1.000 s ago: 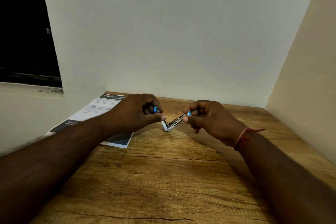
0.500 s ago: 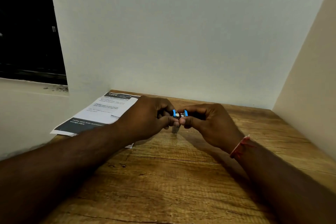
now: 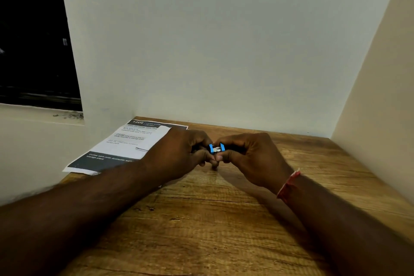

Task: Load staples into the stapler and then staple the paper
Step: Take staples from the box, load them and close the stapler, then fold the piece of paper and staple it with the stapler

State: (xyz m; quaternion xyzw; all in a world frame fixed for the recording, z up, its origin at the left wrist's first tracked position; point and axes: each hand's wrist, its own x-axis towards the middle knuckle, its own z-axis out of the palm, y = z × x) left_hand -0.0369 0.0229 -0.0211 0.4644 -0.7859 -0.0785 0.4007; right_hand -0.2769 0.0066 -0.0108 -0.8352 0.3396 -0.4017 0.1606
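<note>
Left hand [image 3: 179, 152] and right hand [image 3: 251, 159] pinch a small blue stapler [image 3: 216, 148] in curled fingers, its visible stretch lying left-right above the table [image 3: 201, 231].

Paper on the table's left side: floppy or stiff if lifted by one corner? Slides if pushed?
Probably floppy: the paper looks thin and lies flat. Likely light, and would slide easily on the smooth-looking wooden table.
</note>
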